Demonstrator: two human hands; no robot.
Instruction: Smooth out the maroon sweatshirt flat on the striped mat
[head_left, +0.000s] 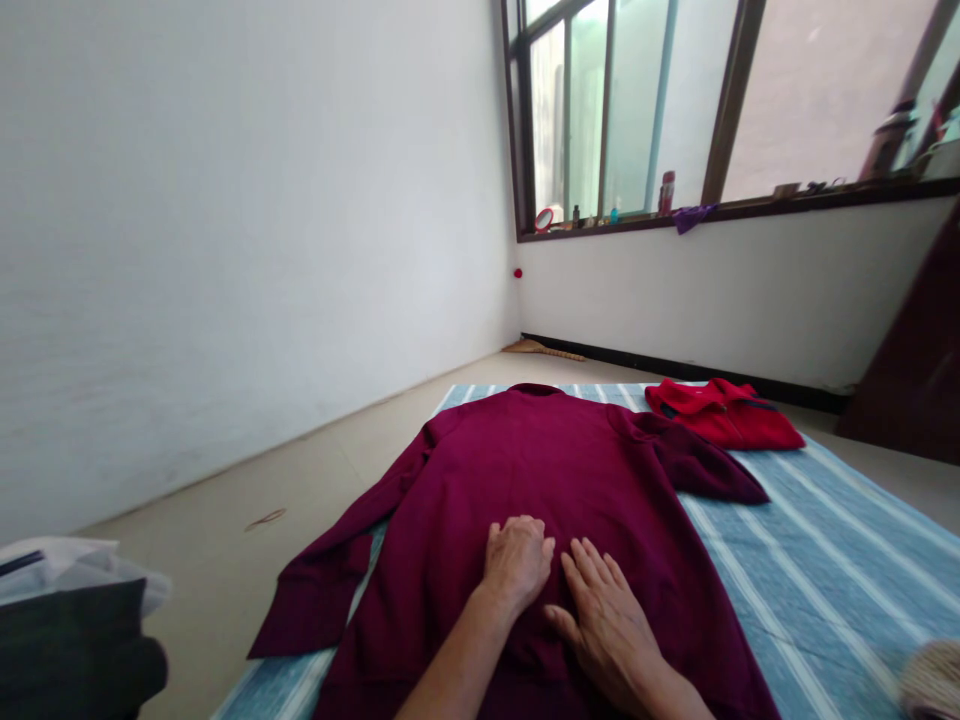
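Observation:
A dark maroon long-sleeved sweater (pixel 525 470) lies spread flat, back up, on a blue and white striped mat (pixel 825 560). Its left sleeve trails off the mat onto the floor, and its right sleeve reaches toward a folded red garment (pixel 724 412). My left hand (pixel 516 562) rests on the sweater's middle with its fingers curled down into the fabric. My right hand (pixel 604 625) lies flat beside it, fingers stretched out and close together, palm down on the cloth. Neither hand grips anything.
A white wall (pixel 225 250) runs along the left. A window sill (pixel 750 205) at the back holds bottles and small items. Dark and white bundled things (pixel 67 620) sit at lower left. A brown panel (pixel 915 370) leans at right. A broom (pixel 540 348) lies in the corner.

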